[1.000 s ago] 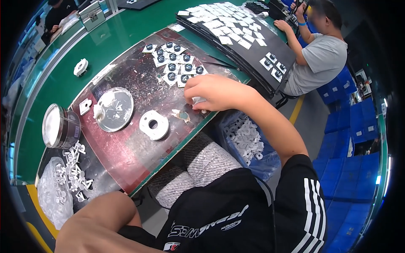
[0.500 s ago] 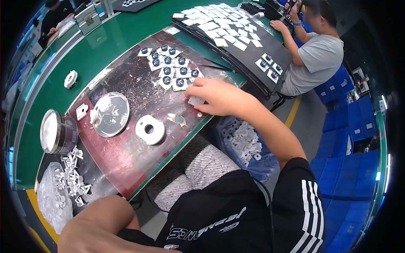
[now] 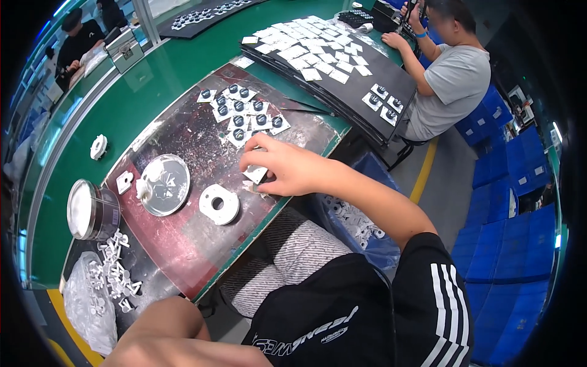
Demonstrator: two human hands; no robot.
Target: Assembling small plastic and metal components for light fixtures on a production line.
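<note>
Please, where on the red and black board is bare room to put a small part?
Free: the reddish near left area of the board, between the round silvery dish, thick white plastic ring and scattered white plastic pegs; also, though speckled, between dish and square white pieces with dark domes. Crowded: among those pieces, the pegs, and under the bare right hand.

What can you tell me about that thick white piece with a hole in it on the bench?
The thick white piece is roughly round, with a dark, round opening near its middle. It looks like smooth, hard plastic, though I can't be sure. It lies flat on the worn bench top, its holed face up, between the round silver dish and the right hand. It touches neither; only the bench top meets it.
</note>
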